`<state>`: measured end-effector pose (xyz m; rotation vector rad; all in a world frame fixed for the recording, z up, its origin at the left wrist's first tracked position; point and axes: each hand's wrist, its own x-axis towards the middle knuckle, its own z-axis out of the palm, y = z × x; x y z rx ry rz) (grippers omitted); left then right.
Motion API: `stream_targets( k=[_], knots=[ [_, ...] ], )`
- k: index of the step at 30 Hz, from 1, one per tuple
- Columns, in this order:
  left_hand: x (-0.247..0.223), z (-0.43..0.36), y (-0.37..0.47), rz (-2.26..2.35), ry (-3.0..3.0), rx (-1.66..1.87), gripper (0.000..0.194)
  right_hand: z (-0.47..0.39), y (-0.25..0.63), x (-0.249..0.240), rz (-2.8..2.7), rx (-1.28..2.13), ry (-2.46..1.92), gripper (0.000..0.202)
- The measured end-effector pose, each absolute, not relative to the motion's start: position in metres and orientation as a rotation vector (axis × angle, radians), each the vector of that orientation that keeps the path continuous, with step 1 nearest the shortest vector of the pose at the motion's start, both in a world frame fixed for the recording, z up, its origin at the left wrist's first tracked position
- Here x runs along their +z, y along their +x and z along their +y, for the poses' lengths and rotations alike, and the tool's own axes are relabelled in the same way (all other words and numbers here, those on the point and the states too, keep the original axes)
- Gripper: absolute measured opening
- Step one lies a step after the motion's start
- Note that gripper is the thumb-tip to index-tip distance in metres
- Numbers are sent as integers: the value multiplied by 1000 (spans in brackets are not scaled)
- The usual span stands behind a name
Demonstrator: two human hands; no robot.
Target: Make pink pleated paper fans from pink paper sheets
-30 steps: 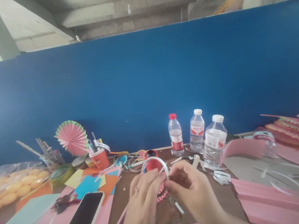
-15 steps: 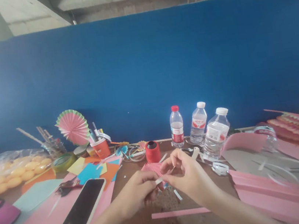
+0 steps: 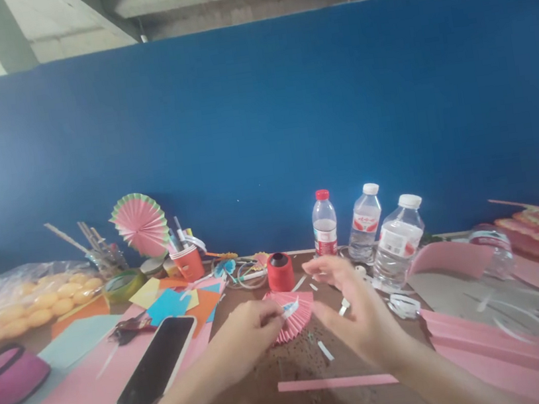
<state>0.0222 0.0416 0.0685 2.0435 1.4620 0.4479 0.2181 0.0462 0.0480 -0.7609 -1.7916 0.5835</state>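
My left hand [image 3: 252, 328] has its fingers closed at the left side of a small pink pleated paper fan [image 3: 300, 318]. The fan is spread out, with a white and blue patch on its upper face. To its right, my right hand [image 3: 358, 313] is lifted off the fan, thumb and fingers apart. A small white strip [image 3: 344, 306] shows by the right thumb; whether it touches the hand I cannot tell. Right behind the fan stands a red spool [image 3: 280, 273] with a dark top.
A pink paper strip [image 3: 338, 383] and a white scrap [image 3: 325, 350] lie in front. A phone [image 3: 149, 379] rests on pink paper at left, near a red cup of pens [image 3: 190, 263]. Bottles [image 3: 324, 226] stand behind my right hand; pleated pink paper [image 3: 510, 342] lies at right.
My right hand has drawn away to the right from my left hand, and its pinch has opened. The pink fan now shows more fully. The view has shifted slightly.
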Motion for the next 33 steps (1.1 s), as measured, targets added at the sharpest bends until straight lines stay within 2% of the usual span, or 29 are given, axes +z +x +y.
stream_targets(
  k=[2,5,15,19,33],
  knots=[
    [72,36,26,1473,2090,420,22,46,216,45,-2098,460,-804,49],
    [74,32,28,1463,2138,411,24,45,210,41,-2281,418,-823,43],
    [71,33,33,1525,2149,387,23,38,202,32,-2149,283,-887,18],
    [67,31,35,1473,2043,447,19,37,201,32,-2087,261,-843,18],
    [73,33,32,1328,1970,507,25,38,200,27,-2218,85,-873,20]
  ],
)
